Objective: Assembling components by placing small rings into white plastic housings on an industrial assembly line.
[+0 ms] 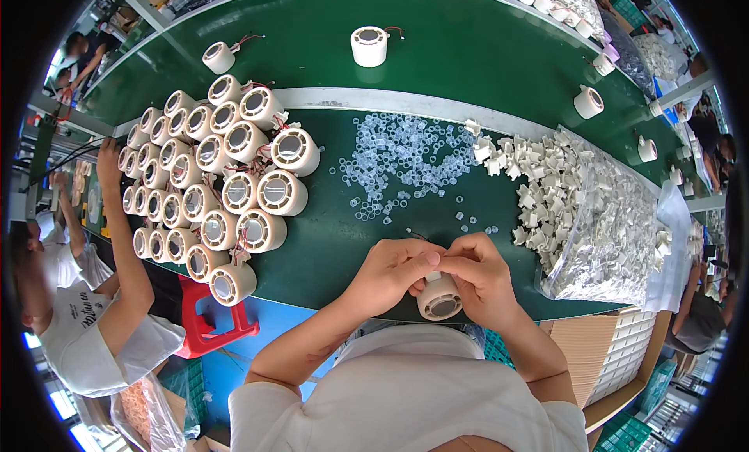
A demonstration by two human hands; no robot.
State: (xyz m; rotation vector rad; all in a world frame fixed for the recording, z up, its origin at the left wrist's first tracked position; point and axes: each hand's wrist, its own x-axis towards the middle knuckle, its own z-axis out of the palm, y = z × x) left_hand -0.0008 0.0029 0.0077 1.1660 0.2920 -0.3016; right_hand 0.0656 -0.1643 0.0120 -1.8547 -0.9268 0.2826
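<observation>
Left hand (388,276) and right hand (485,280): each grip closed on white cylinder (440,301), 5 o'clock in view. From it: clear rings (376,168) 12 o'clock, white brackets (546,176) 1–2 o'clock, similar cylinders (211,152) 10 o'clock, all on worktop (331,261).

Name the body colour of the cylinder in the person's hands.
The cylinder is off-white, best seen in the head view.

Right now my left hand (390,274) and right hand (482,280) cover part of the white cylinder (441,302), and whatever sits between my thumbs is too small to tell; a clear bag (599,261) veils some white clips (540,165); the lower edge crops my shirt (417,386).
</observation>
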